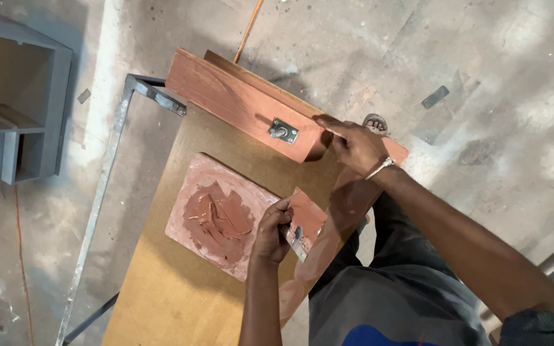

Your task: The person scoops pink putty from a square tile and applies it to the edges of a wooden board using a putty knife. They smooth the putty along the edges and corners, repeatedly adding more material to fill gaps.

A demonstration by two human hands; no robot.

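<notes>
My left hand (pixel 272 229) grips a flat putty knife (pixel 305 221) whose blade is smeared with reddish-brown filler, held just right of a square board (pixel 190 186) carrying a mound of the same paste (pixel 218 216). My right hand (pixel 354 144), with a metal bangle at the wrist, rests its fingers on the top right end of a long reddish-brown wooden box (pixel 238 102) that has a small metal latch (pixel 283 131) on its front face. Both the box and the paste board sit on a brown worktop (pixel 161 288).
The worktop stands on a metal frame (pixel 107 179) over a dusty concrete floor. A grey shelf unit (pixel 17 96) is at the left edge. An orange cord (pixel 249 29) runs away behind the box. Small scraps lie on the floor at the right.
</notes>
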